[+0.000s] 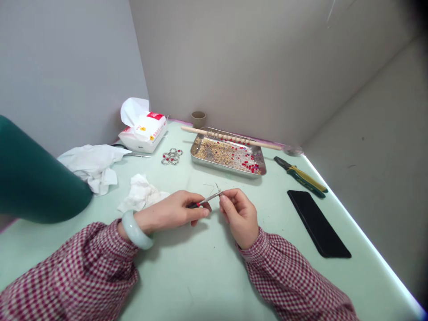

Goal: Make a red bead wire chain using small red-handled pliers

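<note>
My left hand (180, 207) is closed round the dark, red-marked handle of slim long-nose pliers (210, 198). Their metal tip points right and meets my right fingertips. Thumb and forefinger of my right hand (239, 214) pinch a small beaded wire piece (219, 191), mostly hidden by the fingers. A thin wire end sticks up from it, and a fine wire loops out to the left. Past the hands, a metal tray (227, 171) holds gold, clear and red beads. Several beaded rings (171, 157) lie to the tray's left.
A wooden stick (267, 145) threaded with beaded rings rests across the tray. Green-yellow pliers (302, 178) and a black flat case (317, 223) lie right. Left are crumpled tissues (138, 191), scissors (138, 155), a tissue pack (143, 131) and a dark green cylinder (36, 178). A cup (198, 119) stands behind.
</note>
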Demonstrator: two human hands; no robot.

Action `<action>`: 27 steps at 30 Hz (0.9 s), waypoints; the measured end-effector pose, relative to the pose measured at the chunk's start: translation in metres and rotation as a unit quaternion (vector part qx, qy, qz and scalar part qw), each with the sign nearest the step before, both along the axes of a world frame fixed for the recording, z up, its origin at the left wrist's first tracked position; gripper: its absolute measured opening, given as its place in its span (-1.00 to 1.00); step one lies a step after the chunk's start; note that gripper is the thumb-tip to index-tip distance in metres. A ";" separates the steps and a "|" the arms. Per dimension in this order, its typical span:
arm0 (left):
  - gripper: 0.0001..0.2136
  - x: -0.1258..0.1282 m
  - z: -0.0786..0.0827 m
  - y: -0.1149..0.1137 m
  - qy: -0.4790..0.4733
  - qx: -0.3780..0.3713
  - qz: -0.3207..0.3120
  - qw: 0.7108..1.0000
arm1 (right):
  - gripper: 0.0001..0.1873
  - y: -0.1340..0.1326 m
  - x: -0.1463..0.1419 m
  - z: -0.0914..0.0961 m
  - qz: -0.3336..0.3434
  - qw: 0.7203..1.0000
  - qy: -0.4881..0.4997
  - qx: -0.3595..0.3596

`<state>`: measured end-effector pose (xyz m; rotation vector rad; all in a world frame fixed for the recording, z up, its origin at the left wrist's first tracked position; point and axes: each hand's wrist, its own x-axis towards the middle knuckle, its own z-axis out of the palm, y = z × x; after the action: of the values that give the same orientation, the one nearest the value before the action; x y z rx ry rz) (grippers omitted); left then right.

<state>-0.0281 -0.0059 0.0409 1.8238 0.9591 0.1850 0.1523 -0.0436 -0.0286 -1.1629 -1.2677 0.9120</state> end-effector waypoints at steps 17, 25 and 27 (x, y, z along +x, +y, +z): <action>-0.71 -0.002 -0.004 0.002 0.045 0.100 0.035 0.993 | -0.84 0.000 -0.002 0.004 -0.042 0.998 -0.044 -0.014; -0.72 0.000 -0.004 0.002 0.012 0.050 0.045 0.998 | -0.84 -0.001 -0.001 0.002 -0.019 0.999 -0.034 -0.024; -0.72 -0.001 -0.003 0.001 -0.004 0.022 0.041 0.999 | -0.84 -0.002 -0.001 0.004 -0.003 0.999 -0.019 -0.033</action>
<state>-0.0295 -0.0046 0.0380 1.8244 1.0319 0.2660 0.1508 -0.0455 -0.0243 -1.2398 -1.2719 0.9362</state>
